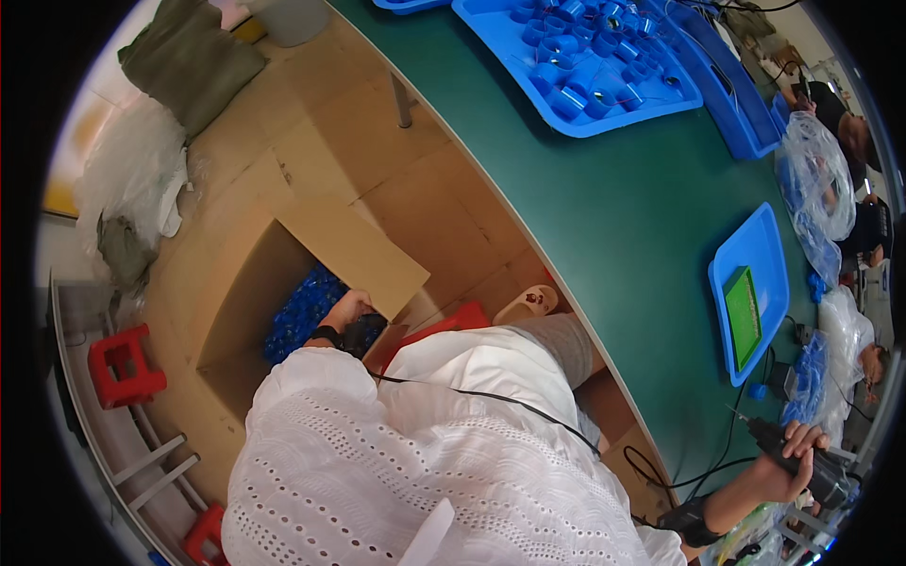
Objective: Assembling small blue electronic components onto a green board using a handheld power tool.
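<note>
My left hand (353, 307) reaches over the rim of an open cardboard box (247, 283) on the floor, beside many small blue plastic parts (307, 309) inside it. Its fingertips do not show clearly, so whether they hold a part is hidden. Out to the right, past the table's edge, my right hand (800, 453) is closed around a dark power screwdriver (769, 438). The tool's thin bit points up and to the left, toward the green tabletop (604, 245). Both wrists wear dark bands.
A blue tray (651, 115) of blue plastic rings stands at the table's far end. Nearer lies another blue tray (763, 241) with a green tray (743, 316) inside. A black cable (528, 401) crosses my lap. Red stools (127, 366) stand at left; other people sit across the table.
</note>
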{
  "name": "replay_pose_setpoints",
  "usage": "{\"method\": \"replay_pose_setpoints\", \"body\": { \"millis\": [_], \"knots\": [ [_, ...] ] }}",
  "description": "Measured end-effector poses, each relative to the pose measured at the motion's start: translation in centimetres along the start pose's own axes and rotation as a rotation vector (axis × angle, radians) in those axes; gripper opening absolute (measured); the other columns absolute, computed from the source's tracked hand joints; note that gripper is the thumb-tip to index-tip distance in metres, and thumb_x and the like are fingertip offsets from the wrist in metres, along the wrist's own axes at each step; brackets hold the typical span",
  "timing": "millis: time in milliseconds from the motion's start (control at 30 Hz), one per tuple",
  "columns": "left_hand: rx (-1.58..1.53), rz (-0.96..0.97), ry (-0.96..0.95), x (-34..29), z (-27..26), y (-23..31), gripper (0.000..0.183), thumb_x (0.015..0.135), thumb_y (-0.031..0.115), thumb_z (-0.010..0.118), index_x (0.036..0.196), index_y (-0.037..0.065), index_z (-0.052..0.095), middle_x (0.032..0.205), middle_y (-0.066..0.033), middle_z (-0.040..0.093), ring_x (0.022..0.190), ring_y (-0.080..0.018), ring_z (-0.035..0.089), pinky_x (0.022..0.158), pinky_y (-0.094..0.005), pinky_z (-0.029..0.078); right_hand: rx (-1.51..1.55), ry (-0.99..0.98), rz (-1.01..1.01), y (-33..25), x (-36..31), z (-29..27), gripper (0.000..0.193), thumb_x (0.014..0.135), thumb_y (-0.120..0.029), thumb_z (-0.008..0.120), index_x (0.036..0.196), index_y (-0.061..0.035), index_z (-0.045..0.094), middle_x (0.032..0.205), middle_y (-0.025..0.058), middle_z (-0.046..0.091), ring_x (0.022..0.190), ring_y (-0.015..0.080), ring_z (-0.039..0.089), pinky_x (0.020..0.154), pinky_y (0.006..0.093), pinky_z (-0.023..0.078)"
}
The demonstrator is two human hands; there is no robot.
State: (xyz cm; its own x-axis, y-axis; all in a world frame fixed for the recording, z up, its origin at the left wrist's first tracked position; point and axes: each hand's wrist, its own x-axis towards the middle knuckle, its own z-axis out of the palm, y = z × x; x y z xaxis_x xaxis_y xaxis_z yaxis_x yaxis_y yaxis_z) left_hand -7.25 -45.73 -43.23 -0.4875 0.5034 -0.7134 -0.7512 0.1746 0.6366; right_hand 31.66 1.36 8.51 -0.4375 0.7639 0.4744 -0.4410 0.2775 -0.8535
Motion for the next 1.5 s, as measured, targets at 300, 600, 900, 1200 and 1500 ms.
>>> {"method": "replay_pose_setpoints", "body": {
  "millis": [300, 600, 900, 1200, 1500],
  "knots": [
    [0.634, 0.215, 0.083, 2.6, 2.8, 4.3, 0.040, 0.080, 0.022, 0.051, 0.113, -0.002, 0.052, 0.106, -0.0174, 0.059, 0.095, -0.0285, 0.057, 0.077, -0.0383, 0.048, 0.063, 0.156, -0.057, 1.1, 0.8, 2.2, 0.025, 0.071, -0.003, 0.049, 0.096, -0.0025, 0.045, 0.066, 0.0065, 0.046, 0.051, 0.0151, 0.043, 0.055, 0.0312, 0.037],
    [0.680, 0.087, 0.007, 14.7, 9.1, 6.8, 0.046, 0.073, 0.022, 0.058, 0.110, -0.004, 0.055, 0.100, -0.0193, 0.060, 0.094, -0.0285, 0.059, 0.073, -0.0399, 0.052, 0.078, 0.301, -0.035, 2.9, 0.3, -2.0, 0.022, 0.069, -0.005, 0.052, 0.091, -0.0041, 0.047, 0.060, 0.0062, 0.045, 0.046, 0.0178, 0.049, 0.054, 0.0340, 0.042],
    [1.223, 0.368, -0.359, 16.8, 16.3, 11.6, 0.041, 0.075, 0.022, 0.058, 0.108, -0.002, 0.058, 0.096, -0.0160, 0.063, 0.088, -0.0267, 0.060, 0.075, -0.0365, 0.049, 0.087, 0.348, -0.126, 1.1, -0.8, -2.8, 0.022, 0.069, -0.006, 0.052, 0.091, -0.0047, 0.048, 0.062, 0.0056, 0.046, 0.047, 0.0176, 0.049, 0.056, 0.0338, 0.042],
    [1.130, 0.048, -0.877, -13.2, 29.5, 25.9, 0.019, 0.084, 0.008, 0.056, 0.095, -0.006, 0.063, 0.089, -0.0130, 0.066, 0.089, -0.0184, 0.061, 0.082, -0.0285, 0.047, 0.275, 0.466, -0.293, -2.2, -5.7, -4.0, 0.022, 0.068, -0.008, 0.052, 0.091, -0.0076, 0.050, 0.061, 0.0050, 0.045, 0.049, 0.0174, 0.046, 0.059, 0.0333, 0.040],
    [0.418, 1.265, -1.918, -42.1, 45.7, 32.1, 0.043, 0.092, 0.033, 0.043, 0.087, -0.003, 0.066, 0.096, -0.0194, 0.059, 0.103, -0.0324, 0.045, 0.089, -0.0423, 0.036, 0.864, 0.351, -0.152, 4.0, -4.2, -5.1, 0.016, 0.069, -0.008, 0.053, 0.085, -0.0071, 0.055, 0.062, 0.0023, 0.046, 0.053, 0.0137, 0.045, 0.060, 0.0312, 0.042]
  ]
}}
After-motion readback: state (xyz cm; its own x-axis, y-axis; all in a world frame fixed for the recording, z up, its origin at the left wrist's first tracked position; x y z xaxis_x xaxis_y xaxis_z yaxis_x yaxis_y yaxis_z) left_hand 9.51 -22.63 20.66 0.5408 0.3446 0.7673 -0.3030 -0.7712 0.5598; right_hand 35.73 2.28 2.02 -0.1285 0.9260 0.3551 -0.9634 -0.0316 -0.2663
